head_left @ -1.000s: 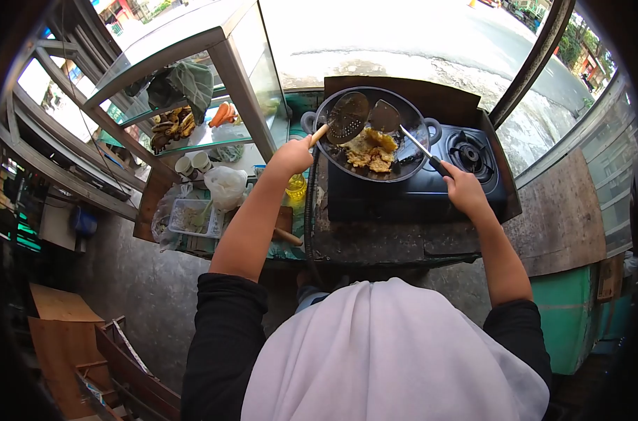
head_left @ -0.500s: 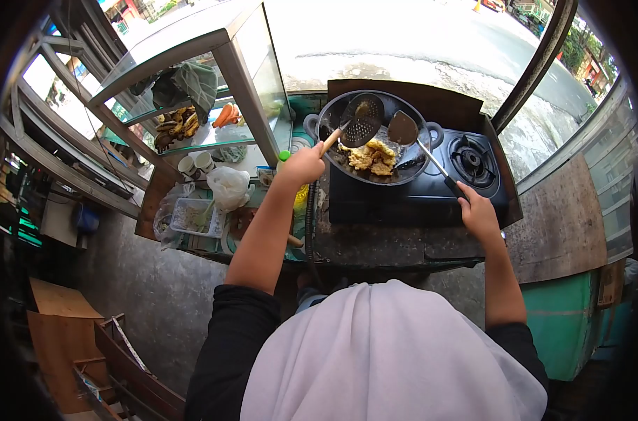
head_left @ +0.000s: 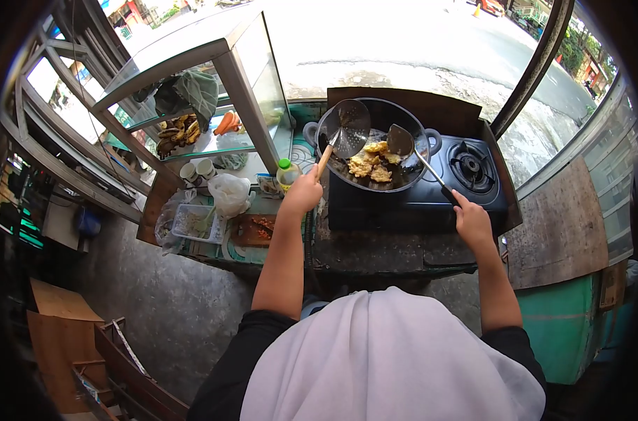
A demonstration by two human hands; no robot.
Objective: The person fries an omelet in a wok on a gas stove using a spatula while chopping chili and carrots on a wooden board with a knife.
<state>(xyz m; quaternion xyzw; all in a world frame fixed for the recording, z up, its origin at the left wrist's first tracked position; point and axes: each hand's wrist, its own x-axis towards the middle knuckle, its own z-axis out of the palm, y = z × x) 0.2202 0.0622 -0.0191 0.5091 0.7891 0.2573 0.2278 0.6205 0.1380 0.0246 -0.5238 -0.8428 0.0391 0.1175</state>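
Note:
My left hand [head_left: 303, 194] is closed round the wooden handle of a skimmer [head_left: 352, 133], whose round perforated head is over the left part of a wok [head_left: 405, 184]. In my right hand [head_left: 471, 216] is the black handle of a spatula [head_left: 400, 140], with its dark blade over the right half of the wok. Golden, ragged-edged fried egg [head_left: 365, 165] lies in the wok between the two tools, in several lumps. The wok sits on the left burner of a black gas stove [head_left: 410, 210].
A glass display case [head_left: 236, 91] stands at the left, with bananas [head_left: 179, 131] and carrots [head_left: 227, 123] inside. Near my left arm are a green-capped bottle [head_left: 286, 174], a plastic bag [head_left: 230, 194], a white basket [head_left: 195, 223] and a cutting board [head_left: 246, 230]. The right burner [head_left: 471, 165] is uncovered.
The skimmer head has shifted left and turned lighter side up, and my left hand has moved down. The egg now shows more broken apart. My right hand and the spatula have moved slightly lower.

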